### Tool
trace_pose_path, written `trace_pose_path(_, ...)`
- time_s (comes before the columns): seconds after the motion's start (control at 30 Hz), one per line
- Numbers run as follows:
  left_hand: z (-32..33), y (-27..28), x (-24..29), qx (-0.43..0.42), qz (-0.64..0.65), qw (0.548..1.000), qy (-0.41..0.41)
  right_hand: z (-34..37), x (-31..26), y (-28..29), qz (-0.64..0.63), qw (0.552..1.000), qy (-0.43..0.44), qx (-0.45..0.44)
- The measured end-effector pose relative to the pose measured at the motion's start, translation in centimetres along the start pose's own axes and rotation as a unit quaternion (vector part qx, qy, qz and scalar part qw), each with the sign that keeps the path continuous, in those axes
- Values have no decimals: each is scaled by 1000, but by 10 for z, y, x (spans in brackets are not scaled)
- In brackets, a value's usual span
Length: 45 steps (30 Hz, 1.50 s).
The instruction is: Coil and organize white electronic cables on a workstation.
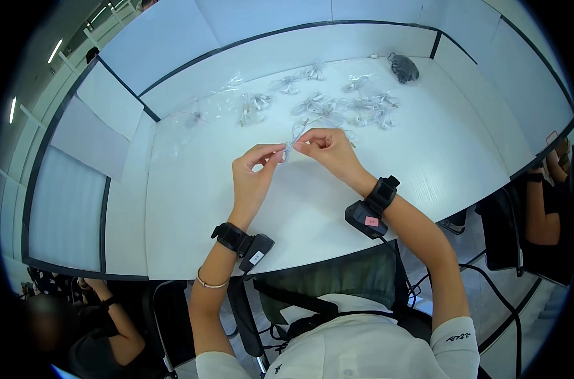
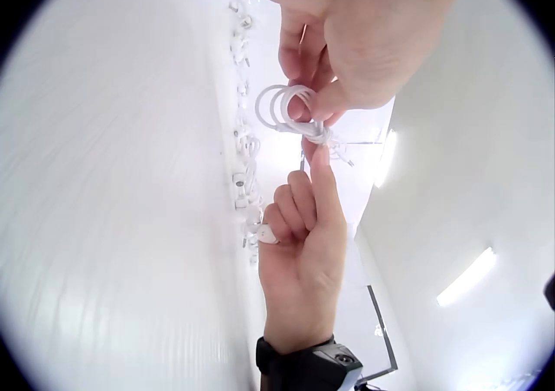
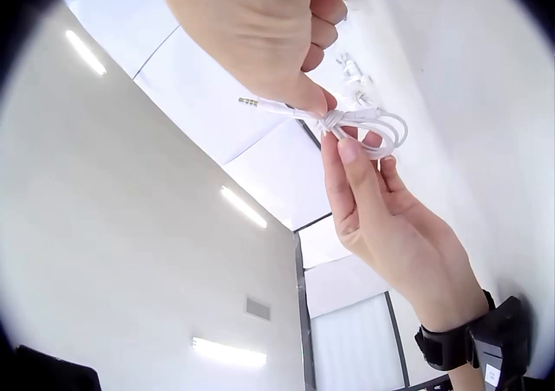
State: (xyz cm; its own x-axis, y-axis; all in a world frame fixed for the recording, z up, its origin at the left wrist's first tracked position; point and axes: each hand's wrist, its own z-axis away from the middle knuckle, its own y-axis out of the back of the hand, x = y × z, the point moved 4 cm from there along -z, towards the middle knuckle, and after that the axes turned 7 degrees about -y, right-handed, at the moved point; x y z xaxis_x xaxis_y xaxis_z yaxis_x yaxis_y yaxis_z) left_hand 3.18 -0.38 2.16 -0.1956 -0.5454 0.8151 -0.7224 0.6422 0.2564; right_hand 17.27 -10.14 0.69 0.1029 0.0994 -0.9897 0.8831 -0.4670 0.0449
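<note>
A white earphone cable, wound into a small looped bundle, is between both hands above the white table. My left hand pinches the loops between thumb and fingers. At the bound middle of the bundle, my right hand pinches the cable with thumb and index finger, its other fingers curled in. The metal-tipped plug sticks out past the right thumb in the right wrist view. A small white piece shows beside the right hand's curled fingers in the left wrist view.
Several bundled white cables lie beyond the hands, some in clear plastic. Clear plastic bags lie at back left, a dark grey pouch at back right. Low white partitions enclose the table. Other people sit on both sides.
</note>
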Motion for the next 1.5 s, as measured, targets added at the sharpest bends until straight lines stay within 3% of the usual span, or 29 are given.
trace_pose_path(0.23,-1,-5,-7,-41,8,999,26,-3,6,-10,-67,998,-1,-14)
trace_pose_path(0.33,0,-10,-12,-29,109,992,49,1,-3,-10,-93,993,-45,-64)
trace_pose_path(0.43,-1,-10,-14,-35,131,989,64,-1,2,-14,-106,990,-7,-93)
trace_pose_path(0.57,-1,-6,-11,-4,144,985,95,1,-6,-13,8,996,59,-71)
trace_pose_path(0.7,-2,2,-7,40,145,985,83,3,-3,-11,74,994,71,-39)
trace_pose_path(0.8,-2,8,-10,74,113,989,66,2,8,-16,104,987,66,-101)
trace_pose_path(0.93,-4,10,-6,108,119,985,56,4,7,-18,187,974,70,-109)
trace_pose_path(1.03,-4,8,-6,99,109,988,34,5,3,-13,143,987,36,-68)
trace_pose_path(1.13,-4,6,-7,47,77,995,53,4,-4,-8,112,992,60,18)
trace_pose_path(1.27,-3,4,-4,11,65,996,60,7,-18,-9,25,997,76,-9)
trace_pose_path(1.33,-3,4,-6,-3,79,995,54,6,-17,-9,46,997,63,-28)
trace_pose_path(1.5,-4,0,-1,25,118,992,45,0,-10,-3,-36,998,25,-46)
